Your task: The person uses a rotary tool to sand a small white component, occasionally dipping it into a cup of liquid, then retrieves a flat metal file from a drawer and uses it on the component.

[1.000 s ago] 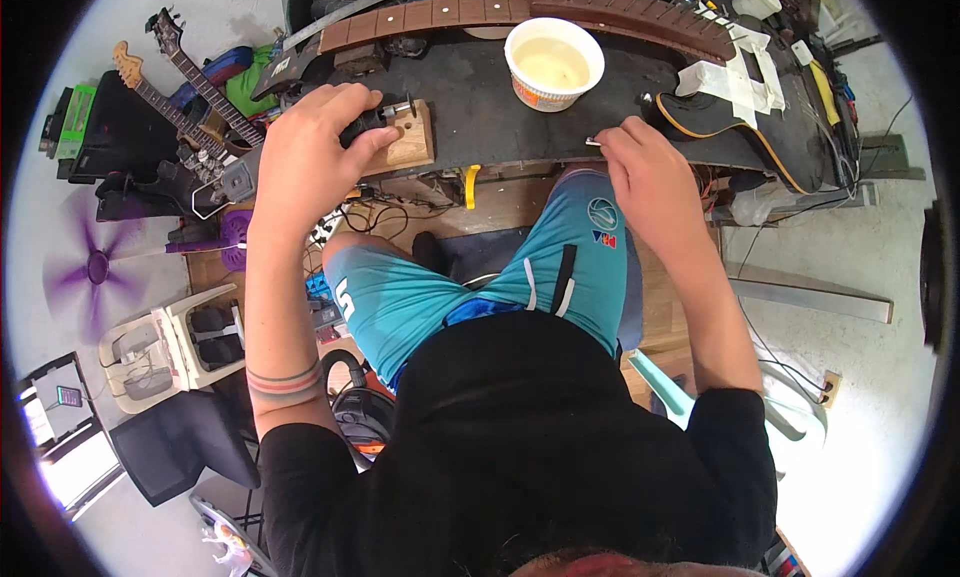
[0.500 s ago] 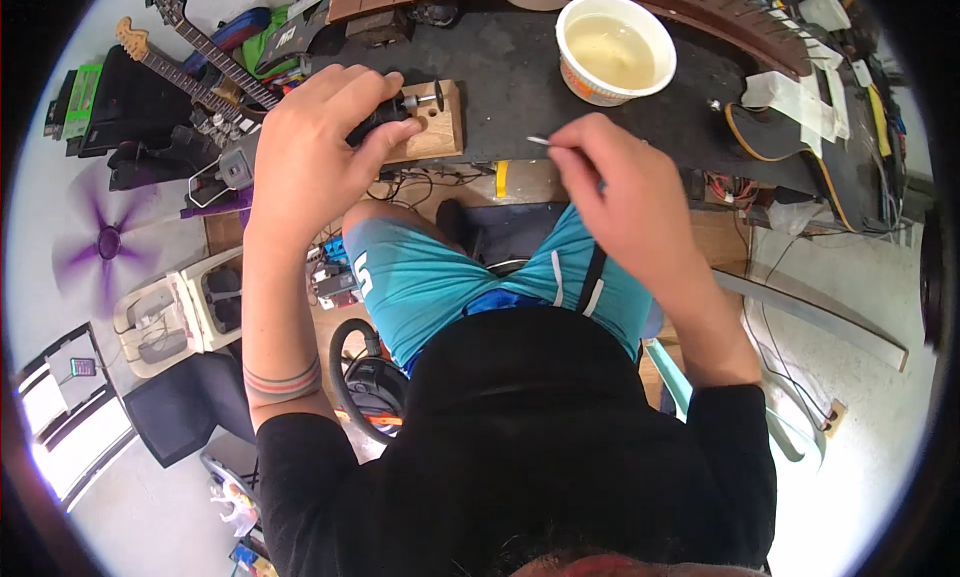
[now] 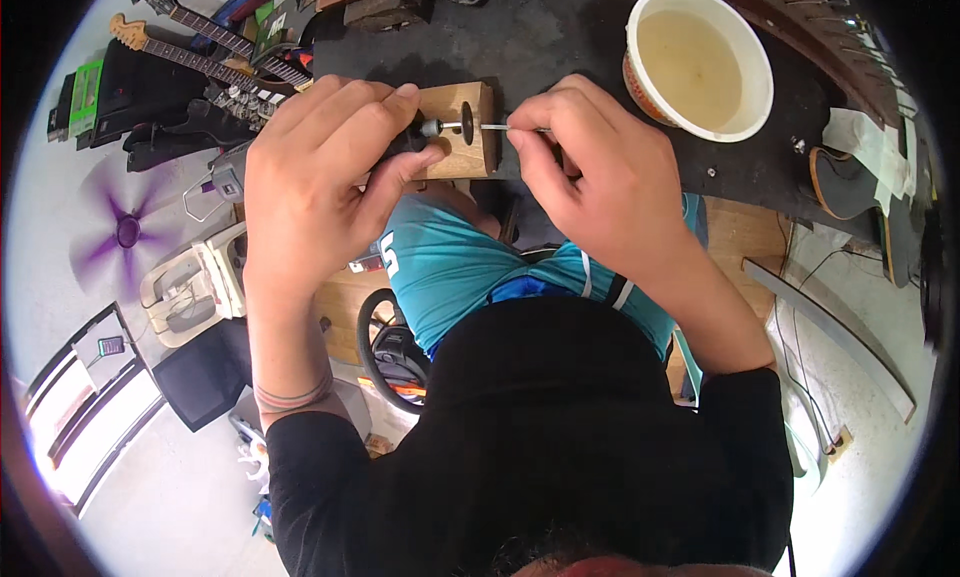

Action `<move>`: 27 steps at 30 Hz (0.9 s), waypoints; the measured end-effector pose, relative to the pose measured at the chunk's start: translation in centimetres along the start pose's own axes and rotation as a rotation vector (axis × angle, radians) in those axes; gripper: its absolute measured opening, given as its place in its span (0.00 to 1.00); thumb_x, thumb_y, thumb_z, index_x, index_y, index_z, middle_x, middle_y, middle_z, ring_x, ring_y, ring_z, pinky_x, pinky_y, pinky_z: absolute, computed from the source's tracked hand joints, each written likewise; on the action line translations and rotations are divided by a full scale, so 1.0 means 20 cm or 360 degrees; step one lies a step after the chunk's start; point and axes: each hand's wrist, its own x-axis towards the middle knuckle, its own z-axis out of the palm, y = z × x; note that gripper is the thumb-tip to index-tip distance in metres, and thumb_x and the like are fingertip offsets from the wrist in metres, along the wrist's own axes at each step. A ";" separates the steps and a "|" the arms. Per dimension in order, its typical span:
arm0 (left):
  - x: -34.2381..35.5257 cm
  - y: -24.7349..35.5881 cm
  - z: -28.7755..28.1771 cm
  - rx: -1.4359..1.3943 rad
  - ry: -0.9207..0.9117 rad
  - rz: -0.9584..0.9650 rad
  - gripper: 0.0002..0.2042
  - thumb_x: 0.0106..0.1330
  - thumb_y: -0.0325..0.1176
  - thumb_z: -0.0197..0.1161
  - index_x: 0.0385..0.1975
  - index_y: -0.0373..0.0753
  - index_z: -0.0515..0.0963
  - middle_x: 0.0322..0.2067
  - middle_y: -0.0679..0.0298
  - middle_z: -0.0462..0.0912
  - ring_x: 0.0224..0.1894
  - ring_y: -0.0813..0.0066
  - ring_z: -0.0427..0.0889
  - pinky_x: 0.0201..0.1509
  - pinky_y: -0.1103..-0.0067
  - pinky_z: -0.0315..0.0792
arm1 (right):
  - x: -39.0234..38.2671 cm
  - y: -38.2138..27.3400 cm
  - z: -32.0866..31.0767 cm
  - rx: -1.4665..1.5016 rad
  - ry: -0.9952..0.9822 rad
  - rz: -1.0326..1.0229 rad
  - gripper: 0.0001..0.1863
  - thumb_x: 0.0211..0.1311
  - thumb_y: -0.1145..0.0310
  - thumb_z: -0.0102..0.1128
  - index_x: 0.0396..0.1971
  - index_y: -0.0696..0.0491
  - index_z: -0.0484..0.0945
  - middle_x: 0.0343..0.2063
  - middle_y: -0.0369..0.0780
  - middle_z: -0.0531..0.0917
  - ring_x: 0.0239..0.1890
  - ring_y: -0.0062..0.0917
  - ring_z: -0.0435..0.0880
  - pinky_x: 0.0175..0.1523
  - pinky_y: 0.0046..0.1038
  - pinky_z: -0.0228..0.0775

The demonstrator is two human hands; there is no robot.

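My left hand (image 3: pixel 330 177) is closed round a black rotary tool (image 3: pixel 410 137), held over a small wooden block (image 3: pixel 480 152). A thin dark cutting disc (image 3: pixel 467 124) sits on the tool's metal shaft. My right hand (image 3: pixel 590 172) pinches a thin metal rod (image 3: pixel 496 127), whose end points left at the disc, very close to it; whether they touch I cannot tell. The block lies at the front edge of the dark worktop (image 3: pixel 520 42), and a white tub of pale liquid (image 3: pixel 698 65) stands beyond my right hand.
Two guitars (image 3: pixel 200 63) stand at left by a purple fan (image 3: pixel 127 231). A long wooden piece with pins (image 3: pixel 840 62) runs along the back right. A guitar body with white tape (image 3: pixel 848 177) lies at right. A dark screen (image 3: pixel 198 377) is at lower left.
My right hand has moved left from the worktop's right, bringing the rod up to the disc. My left hand still holds the tool. My view has shifted, with the tub now larger and farther right.
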 end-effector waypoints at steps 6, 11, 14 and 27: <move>0.01 0.00 0.01 -0.0006 -0.0007 0.0030 0.23 0.54 0.28 0.89 0.50 0.28 0.91 0.42 0.51 0.93 0.42 0.50 0.90 0.46 0.65 0.84 | 0.02 0.02 0.01 0.0060 0.0053 -0.0068 0.09 0.67 0.79 0.78 0.43 0.53 0.87 0.35 0.38 0.87 0.29 0.32 0.89 0.33 0.33 0.78; 0.02 0.02 0.00 0.0052 -0.0007 0.0046 0.23 0.54 0.28 0.90 0.50 0.28 0.91 0.43 0.51 0.93 0.41 0.52 0.91 0.46 0.65 0.85 | 0.02 0.02 0.01 0.0081 0.0026 -0.0041 0.09 0.67 0.78 0.79 0.43 0.53 0.88 0.36 0.38 0.87 0.30 0.33 0.89 0.34 0.34 0.80; 0.02 0.02 0.00 0.0046 -0.0035 0.0017 0.23 0.55 0.28 0.90 0.50 0.29 0.91 0.43 0.52 0.93 0.42 0.52 0.91 0.46 0.65 0.85 | 0.02 0.02 0.01 0.0082 0.0008 -0.0035 0.09 0.67 0.79 0.79 0.43 0.54 0.88 0.36 0.39 0.87 0.30 0.33 0.89 0.35 0.34 0.80; 0.02 0.02 0.00 0.0072 -0.0046 0.0030 0.24 0.54 0.29 0.90 0.51 0.29 0.92 0.44 0.52 0.94 0.42 0.53 0.91 0.46 0.66 0.85 | 0.01 0.05 0.03 0.0030 -0.0027 -0.0057 0.09 0.74 0.67 0.77 0.42 0.50 0.83 0.40 0.39 0.83 0.35 0.37 0.91 0.39 0.37 0.83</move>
